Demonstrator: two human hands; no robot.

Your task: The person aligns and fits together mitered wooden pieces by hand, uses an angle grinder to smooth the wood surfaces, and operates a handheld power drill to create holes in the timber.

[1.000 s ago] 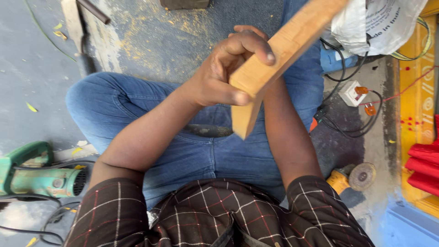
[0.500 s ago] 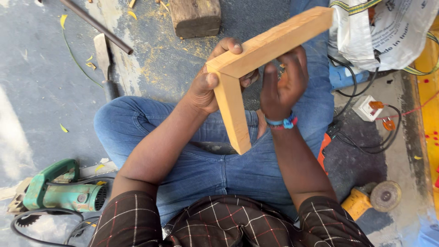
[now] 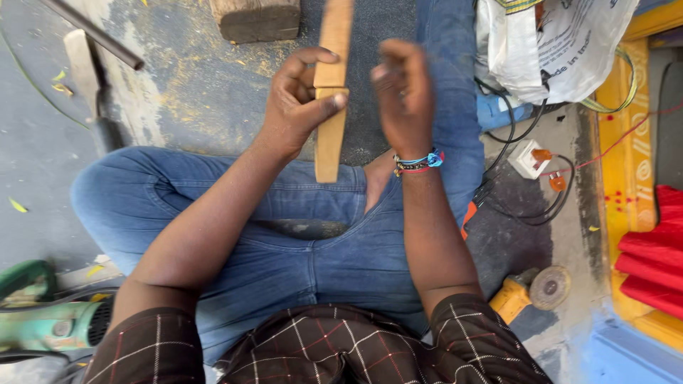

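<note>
My left hand (image 3: 299, 99) grips a joined piece of light wood (image 3: 331, 135), two strips meeting at a corner, held edge-on above my lap. The thumb presses right at the joint. One strip points down toward my jeans, the other runs up out of the frame. My right hand (image 3: 402, 92) is raised just to the right of the wood, fingers together and blurred, a beaded bracelet on its wrist. It does not visibly touch the wood.
I sit cross-legged on a dusty concrete floor. A wood block (image 3: 256, 20) lies ahead, a chisel-like tool (image 3: 89, 85) at left. A green power tool (image 3: 43, 320) is at lower left, a yellow angle grinder (image 3: 530, 291) at right, with a white bag (image 3: 562, 43), socket and cables (image 3: 533, 160).
The wooden piece has been turned from a flat L-shape view to edge-on. My right hand has come off the wood and now hovers beside it. The view shifted slightly.
</note>
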